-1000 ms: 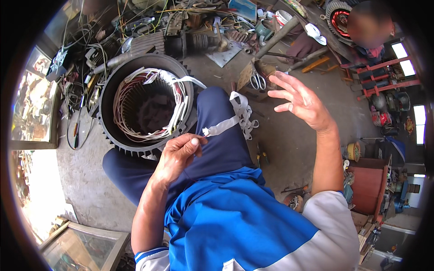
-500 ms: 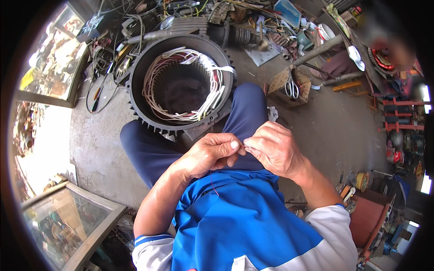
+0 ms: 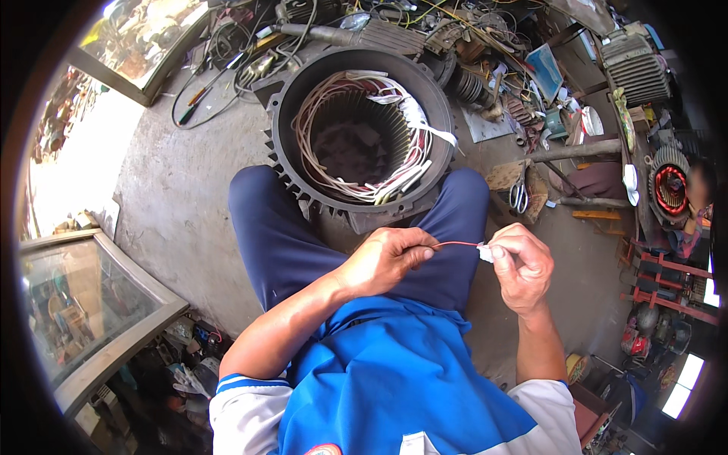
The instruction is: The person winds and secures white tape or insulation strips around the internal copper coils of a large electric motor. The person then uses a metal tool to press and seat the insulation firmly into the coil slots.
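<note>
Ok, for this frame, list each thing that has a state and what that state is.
left hand: pinching one end of the red wire
right hand: pinching the other end, at a white sleeve
red wire: stretched between both hands
motor stator: open, windings exposed
scissors: lying on a wooden block

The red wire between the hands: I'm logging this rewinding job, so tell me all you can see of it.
The red wire is thin and looks insulated, stretched nearly level and taut above the lap. The left hand pinches one end at its fingertips; the right hand holds the other end, where a small white piece sits on it. Nothing else touches it.
</note>
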The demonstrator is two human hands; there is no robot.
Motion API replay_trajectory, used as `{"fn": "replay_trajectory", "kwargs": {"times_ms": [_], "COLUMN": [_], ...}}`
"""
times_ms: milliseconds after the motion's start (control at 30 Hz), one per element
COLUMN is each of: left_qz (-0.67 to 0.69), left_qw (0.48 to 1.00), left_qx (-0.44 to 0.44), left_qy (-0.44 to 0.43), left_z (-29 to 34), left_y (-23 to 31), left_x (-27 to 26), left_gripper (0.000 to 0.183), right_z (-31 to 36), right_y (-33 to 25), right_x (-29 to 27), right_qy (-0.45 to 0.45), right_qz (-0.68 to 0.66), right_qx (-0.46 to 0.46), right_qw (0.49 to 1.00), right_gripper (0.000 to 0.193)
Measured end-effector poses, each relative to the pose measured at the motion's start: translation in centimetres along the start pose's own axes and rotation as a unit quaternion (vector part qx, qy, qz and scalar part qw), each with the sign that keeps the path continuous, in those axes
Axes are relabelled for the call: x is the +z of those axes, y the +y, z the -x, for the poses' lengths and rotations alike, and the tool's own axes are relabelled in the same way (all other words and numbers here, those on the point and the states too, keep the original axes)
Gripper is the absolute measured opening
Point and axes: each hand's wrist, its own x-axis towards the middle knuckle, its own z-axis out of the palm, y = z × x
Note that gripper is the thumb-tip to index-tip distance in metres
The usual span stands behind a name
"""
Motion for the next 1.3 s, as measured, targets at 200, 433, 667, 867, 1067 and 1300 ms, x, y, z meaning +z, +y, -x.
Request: {"fn": "replay_trajectory", "kwargs": {"times_ms": [200,433,667,867,1067,1300], "left_qz": [-0.233,-0.268,-0.403,-0.399,-0.400,-0.391], "left_qw": [0.958,0.928,0.854,0.845,0.845,0.839], "left_qx": [0.128,0.136,0.199,0.219,0.219,0.242], "left_qy": [0.111,0.220,0.263,0.281,0.279,0.291], "left_z": [0.2,-1.9,-3.4,-3.8,-3.7,-3.9], "left_y": [-3.3,-4.5,-6.8,-7.4,-7.6,-7.9], "left_x": [-4.3,-7.4,-8.3,-8.3,-8.4,-8.4], "left_gripper": [0.016,0.032,0.018,0.016,0.015,0.021], "right_z": [-2.3,-6.2,-12.0,-13.8,-13.7,-12.9], "right_y": [-1.1,-0.5,7.1,11.4,14.1,15.8], "right_x": [-0.8,0.7,1.3,3.5,6.3,7.8], "right_qy": [-0.060,-0.102,-0.082,-0.148,-0.164,-0.076], "right_qz": [0.098,0.139,0.459,0.486,0.485,0.393], "right_qx": [-0.069,-0.094,-0.225,-0.275,-0.234,-0.069], "right_qw": [0.991,0.981,0.855,0.816,0.827,0.914], "right_gripper": [0.016,0.021,0.015,0.009,0.009,0.012]}}
